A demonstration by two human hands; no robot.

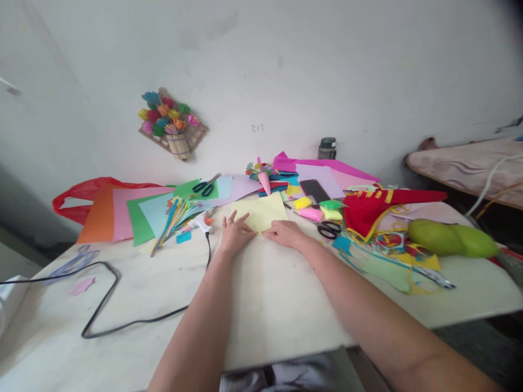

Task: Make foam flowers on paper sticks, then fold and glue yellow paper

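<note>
A pale yellow sheet of paper (265, 210) lies on the white table (261, 305), in front of me. My left hand (237, 233) rests at its near left corner, fingers spread, the thumb and a fingertip close to the near edge. At the near right side my right hand (284, 233) is closed, its fingers curled and pinching the paper's near edge. Left of my left hand is a white glue gun (201, 222) with a black cord. Black scissors (329, 230) lie to the right of my right hand.
Coloured sheets (122, 212), paper strips (169, 220) and more scissors (207, 186) lie at the left. Clay packets (311, 214), a phone (314, 191), red cloth (368, 209), scraps and green fruit (433, 237) lie at the right. The black cord (98, 307) crosses the left side.
</note>
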